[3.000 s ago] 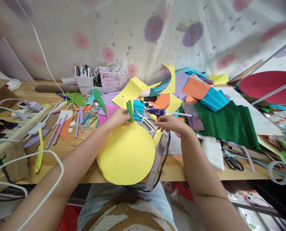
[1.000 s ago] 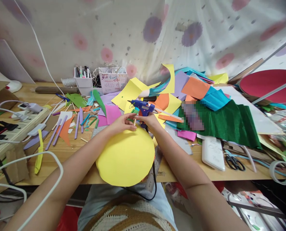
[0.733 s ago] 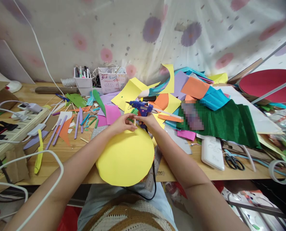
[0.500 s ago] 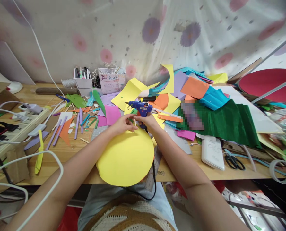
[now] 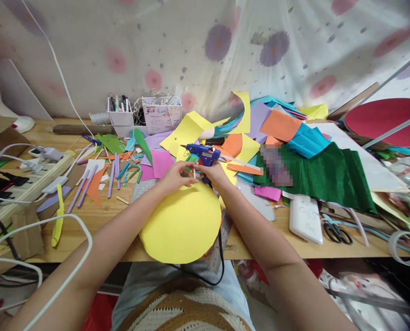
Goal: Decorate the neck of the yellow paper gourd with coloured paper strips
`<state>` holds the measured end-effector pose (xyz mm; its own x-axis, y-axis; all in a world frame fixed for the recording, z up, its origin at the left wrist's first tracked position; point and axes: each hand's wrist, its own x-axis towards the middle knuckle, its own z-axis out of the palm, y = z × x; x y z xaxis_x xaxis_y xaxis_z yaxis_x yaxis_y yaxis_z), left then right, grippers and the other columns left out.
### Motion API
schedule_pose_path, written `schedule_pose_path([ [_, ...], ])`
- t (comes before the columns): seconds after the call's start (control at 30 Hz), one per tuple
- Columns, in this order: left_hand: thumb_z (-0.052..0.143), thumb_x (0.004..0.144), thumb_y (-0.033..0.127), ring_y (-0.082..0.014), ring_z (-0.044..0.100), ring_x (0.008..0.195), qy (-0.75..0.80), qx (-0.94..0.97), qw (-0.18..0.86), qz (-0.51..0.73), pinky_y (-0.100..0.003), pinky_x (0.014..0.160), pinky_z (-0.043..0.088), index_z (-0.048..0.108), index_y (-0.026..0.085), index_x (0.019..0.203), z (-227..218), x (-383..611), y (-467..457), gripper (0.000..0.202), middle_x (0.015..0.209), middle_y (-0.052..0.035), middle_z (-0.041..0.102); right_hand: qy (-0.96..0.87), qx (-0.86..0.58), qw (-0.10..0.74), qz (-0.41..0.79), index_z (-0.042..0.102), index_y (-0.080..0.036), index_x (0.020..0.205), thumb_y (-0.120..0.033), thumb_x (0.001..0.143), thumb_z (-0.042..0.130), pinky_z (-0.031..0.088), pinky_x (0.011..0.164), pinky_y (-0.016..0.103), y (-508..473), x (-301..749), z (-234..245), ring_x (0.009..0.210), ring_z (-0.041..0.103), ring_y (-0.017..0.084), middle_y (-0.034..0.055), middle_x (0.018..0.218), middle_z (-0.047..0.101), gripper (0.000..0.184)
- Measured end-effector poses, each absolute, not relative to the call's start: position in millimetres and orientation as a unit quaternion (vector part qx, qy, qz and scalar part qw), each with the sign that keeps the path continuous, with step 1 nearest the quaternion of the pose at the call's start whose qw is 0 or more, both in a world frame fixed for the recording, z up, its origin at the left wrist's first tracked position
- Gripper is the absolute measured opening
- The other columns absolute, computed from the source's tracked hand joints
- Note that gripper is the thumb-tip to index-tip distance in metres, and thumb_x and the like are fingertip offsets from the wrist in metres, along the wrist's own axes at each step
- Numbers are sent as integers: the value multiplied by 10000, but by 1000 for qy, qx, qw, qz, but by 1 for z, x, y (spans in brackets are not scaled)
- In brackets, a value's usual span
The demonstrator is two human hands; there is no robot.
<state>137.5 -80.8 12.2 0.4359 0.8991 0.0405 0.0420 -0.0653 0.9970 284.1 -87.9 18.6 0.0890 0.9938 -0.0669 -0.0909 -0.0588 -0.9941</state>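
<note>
The right hand (image 5: 215,173) hides some of the glue gun (image 5: 202,153). Blurry squares (image 5: 277,166) cover something on the green sheet (image 5: 324,179). On the right, the red circle (image 5: 387,115) is cut off.

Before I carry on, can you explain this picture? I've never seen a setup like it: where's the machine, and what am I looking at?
There's no machine here: these are a person's two bare hands, seen from a camera worn on their head, looking forward and down. The right hand holds a blue glue gun, its nozzle pointing left. The left hand is curled close by; I can't tell whether it grips the small pale stick between the hands. Below them is a large yellow disc. The wooden table also bears purple strips on the left, and dark green material and black-handled scissors on the right.
</note>
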Motion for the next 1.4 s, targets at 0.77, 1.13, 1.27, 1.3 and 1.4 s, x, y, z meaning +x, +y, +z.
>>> schedule_pose_path([
  [0.77,768,520,503,-98,570,689,379,743,370,410,-230,595,504,649,190,1053,19,94,-71,630,1010,-64,577,-695,-460,274,481,490,-168,540,-555,708,609,309,444,224,-101,351,40,459,419,74,-19,480,468,438],
  [1.13,755,535,514,-94,570,683,377,759,349,400,-233,610,505,650,188,1048,23,94,-72,617,1017,-65,579,-666,-484,277,495,485,-171,531,-578,662,641,341,408,219,-101,352,37,410,424,70,-23,446,470,455],
  [1.27,762,527,505,-92,569,676,376,755,354,404,-226,595,498,652,180,1041,23,95,-72,618,1011,-64,578,-662,-487,281,496,490,-174,542,-574,657,648,342,406,227,-102,351,38,406,423,74,-26,444,466,445],
  [1.3,763,530,499,-91,569,677,376,755,356,404,-225,597,498,652,178,1041,23,95,-72,614,1009,-63,577,-662,-487,282,494,485,-176,535,-573,659,647,340,405,229,-102,351,39,405,422,74,-27,443,461,446],
  [1.4,767,539,480,-90,572,682,375,755,362,399,-223,606,504,649,179,1046,25,95,-73,601,1006,-59,574,-665,-487,286,489,470,-180,501,-578,669,636,330,405,233,-103,350,40,408,417,77,-21,436,454,463],
])
